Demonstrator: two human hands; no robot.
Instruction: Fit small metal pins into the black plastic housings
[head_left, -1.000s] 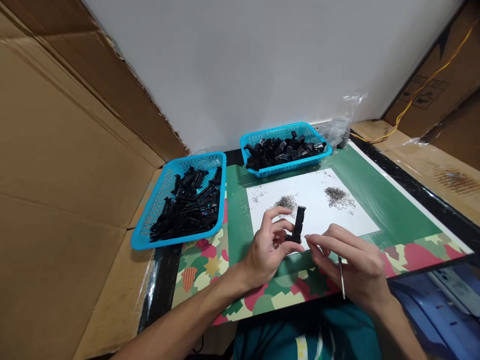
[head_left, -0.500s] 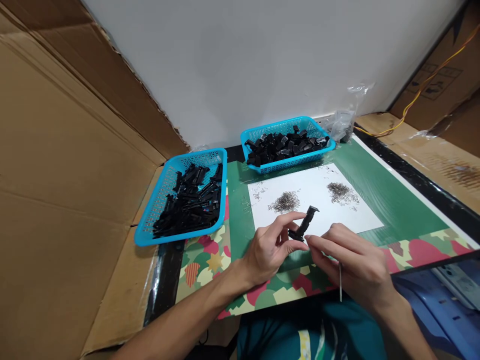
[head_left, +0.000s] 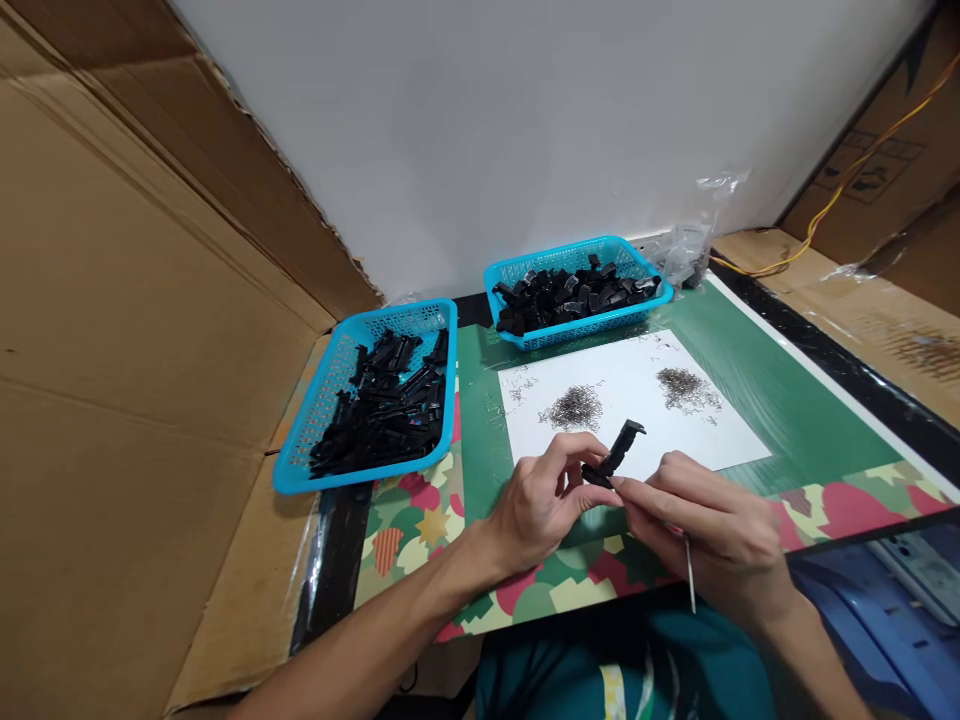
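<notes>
Between the thumb and fingers of my left hand (head_left: 536,500) is a black plastic part (head_left: 621,450), tilted up with a hooked top end. My right hand (head_left: 712,520) is closed, its fingertips touching the part's lower end. A thin metal rod (head_left: 690,575) sticks out below the right palm, held in that hand; its working tip is hidden. Whether the right fingertips also pinch something small I cannot make out. Just beyond the hands, a white sheet (head_left: 637,365) carries a pile of tiny metal springs or clips (head_left: 574,408) and a second pile (head_left: 681,386).
At the left stands a blue basket (head_left: 289,465) of long black parts (head_left: 390,410). Another blue basket (head_left: 581,333) with smaller black pieces (head_left: 574,295) is against the wall. A clear plastic bag (head_left: 686,255) lies beside it. Cardboard (head_left: 135,330) walls off the left side.
The black part has tilted slightly in my left hand. Both hands stay together at it, and the rod under my right hand has swung a little to the right.
</notes>
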